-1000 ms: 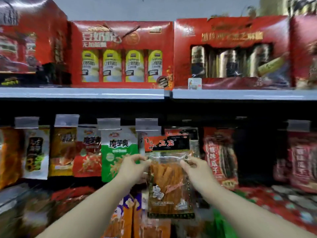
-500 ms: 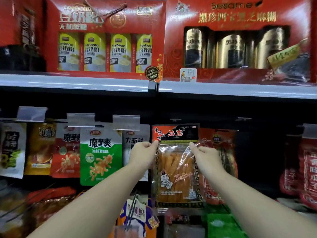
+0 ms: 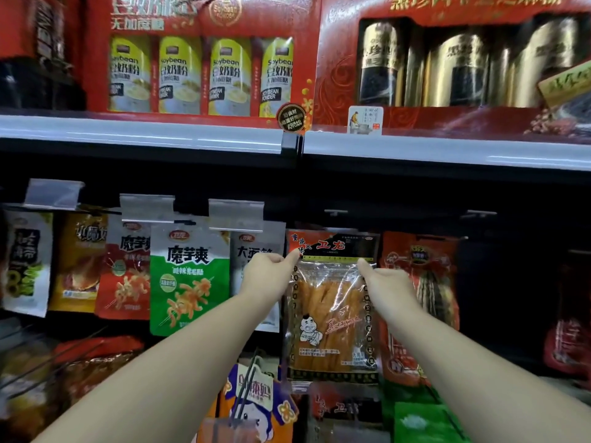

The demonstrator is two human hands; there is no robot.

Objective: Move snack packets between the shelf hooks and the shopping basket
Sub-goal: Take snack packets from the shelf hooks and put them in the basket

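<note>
- Your left hand [image 3: 267,276] pinches the top left corner of the snack packet [image 3: 332,318], and your right hand [image 3: 385,281] pinches its top right corner, fingers curled onto the clear film.
- You hold the packet upright in front of the hook row, under the upper shelf [image 3: 447,151], at about 12 o'clock from your forearms.
- The packet is a clear bag with an orange and black header, orange strips inside, a cartoon figure at its lower left, and a dark band along the bottom.
- At 9 o'clock from it hangs a white packet [image 3: 256,247], then a green packet [image 3: 188,276], a red packet [image 3: 124,273], a yellow packet [image 3: 78,263] and another white one [image 3: 27,260]: five to the left.
- At 3 o'clock, just beside it, hangs one red packet with seeds [image 3: 422,282].
- On the shelf above, you can count two red gift boxes: one [image 3: 198,59] shows four yellow cans, the other [image 3: 447,59] dark and gold cans.
- Three clear price tag holders [image 3: 236,215] sit over the left hooks.
</note>
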